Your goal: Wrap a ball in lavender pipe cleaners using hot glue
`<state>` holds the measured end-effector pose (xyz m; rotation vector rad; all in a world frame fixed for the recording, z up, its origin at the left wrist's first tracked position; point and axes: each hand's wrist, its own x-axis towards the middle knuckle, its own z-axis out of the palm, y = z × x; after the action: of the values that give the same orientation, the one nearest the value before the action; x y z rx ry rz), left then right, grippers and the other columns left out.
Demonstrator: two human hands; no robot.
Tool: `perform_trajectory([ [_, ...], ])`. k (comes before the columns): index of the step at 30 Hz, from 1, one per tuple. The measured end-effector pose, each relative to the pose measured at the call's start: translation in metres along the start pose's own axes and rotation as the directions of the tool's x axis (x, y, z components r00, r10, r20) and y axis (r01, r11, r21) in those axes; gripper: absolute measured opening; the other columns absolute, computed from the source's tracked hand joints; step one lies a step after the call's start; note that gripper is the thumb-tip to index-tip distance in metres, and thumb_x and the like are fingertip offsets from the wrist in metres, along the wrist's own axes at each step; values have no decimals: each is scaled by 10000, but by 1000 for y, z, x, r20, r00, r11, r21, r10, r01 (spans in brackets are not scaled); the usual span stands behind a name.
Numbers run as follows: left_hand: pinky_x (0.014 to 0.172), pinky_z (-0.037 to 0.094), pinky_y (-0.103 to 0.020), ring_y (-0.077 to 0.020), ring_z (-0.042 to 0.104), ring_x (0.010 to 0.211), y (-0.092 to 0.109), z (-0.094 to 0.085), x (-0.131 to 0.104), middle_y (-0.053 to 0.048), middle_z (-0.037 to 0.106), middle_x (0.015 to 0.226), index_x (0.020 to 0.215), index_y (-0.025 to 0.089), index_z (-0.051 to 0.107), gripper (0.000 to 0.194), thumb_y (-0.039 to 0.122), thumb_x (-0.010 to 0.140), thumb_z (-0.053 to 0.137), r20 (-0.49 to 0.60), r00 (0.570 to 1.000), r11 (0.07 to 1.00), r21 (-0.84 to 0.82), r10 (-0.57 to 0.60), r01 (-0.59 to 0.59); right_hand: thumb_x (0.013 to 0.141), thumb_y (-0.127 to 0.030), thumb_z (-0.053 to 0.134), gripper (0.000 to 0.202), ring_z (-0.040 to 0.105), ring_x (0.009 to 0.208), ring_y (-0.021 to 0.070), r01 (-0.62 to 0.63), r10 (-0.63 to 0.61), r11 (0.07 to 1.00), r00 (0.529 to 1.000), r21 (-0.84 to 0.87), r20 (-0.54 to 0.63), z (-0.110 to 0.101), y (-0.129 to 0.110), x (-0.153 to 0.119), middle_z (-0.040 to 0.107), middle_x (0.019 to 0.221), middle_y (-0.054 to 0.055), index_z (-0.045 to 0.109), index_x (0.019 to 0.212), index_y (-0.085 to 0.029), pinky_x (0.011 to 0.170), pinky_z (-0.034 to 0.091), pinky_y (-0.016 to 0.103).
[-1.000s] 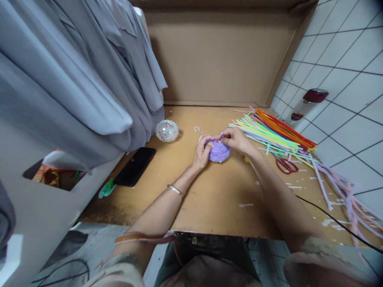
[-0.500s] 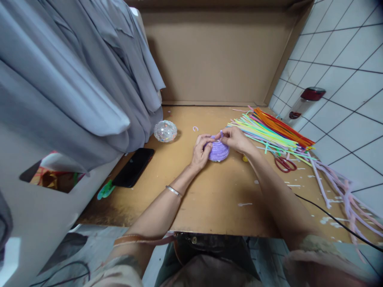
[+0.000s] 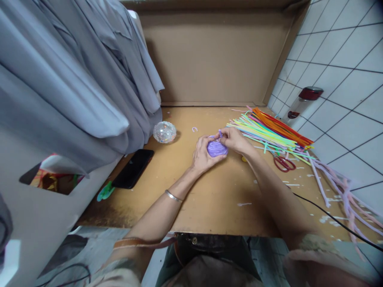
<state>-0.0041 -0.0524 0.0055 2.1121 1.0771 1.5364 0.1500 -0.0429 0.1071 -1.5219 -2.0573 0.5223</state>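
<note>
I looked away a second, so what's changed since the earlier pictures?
The left hand moved its thumb from the left side of the purple piece to its near edge. The right hand remains at its top; phone and clear ball stayed put.

Forearms [image 3: 160,213] angled inward, left fingers [image 3: 203,141] curved, left thumb [image 3: 219,158] spread, right fingers [image 3: 226,134] pinched

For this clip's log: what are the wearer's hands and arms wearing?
The left hand and right hand are gloveless. A narrow silver bangle circles the left forearm; a brown strap crosses it higher up. Pale sleeves end around the elbows, slightly blurred.
</note>
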Motion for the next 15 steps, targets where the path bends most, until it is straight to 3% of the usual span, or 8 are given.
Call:
perform_trajectory([
  [7, 1079, 457, -483, -307, 560, 1263, 5, 6, 1, -122, 577, 1281, 1190, 216, 535, 657, 316, 624, 854, -42, 995, 990, -113, -94, 88, 717, -153, 551, 326, 430, 561, 93, 6, -7, 999, 999, 42, 39, -5, 1, 0, 608, 641, -24, 765, 963, -129, 561, 311, 222],
  [15, 1088, 461, -466, -300, 579, 1254, 6, 4, 4, -122, 577, 1301, 1169, 217, 540, 672, 253, 583, 867, -25, 978, 955, -223, -205, 194, 644, -237, 679, 278, 474, 575, 97, 50, -55, 996, 996, 67, 76, -15, 8, 0, 588, 613, -46, 731, 900, -143, 567, 333, 223],
])
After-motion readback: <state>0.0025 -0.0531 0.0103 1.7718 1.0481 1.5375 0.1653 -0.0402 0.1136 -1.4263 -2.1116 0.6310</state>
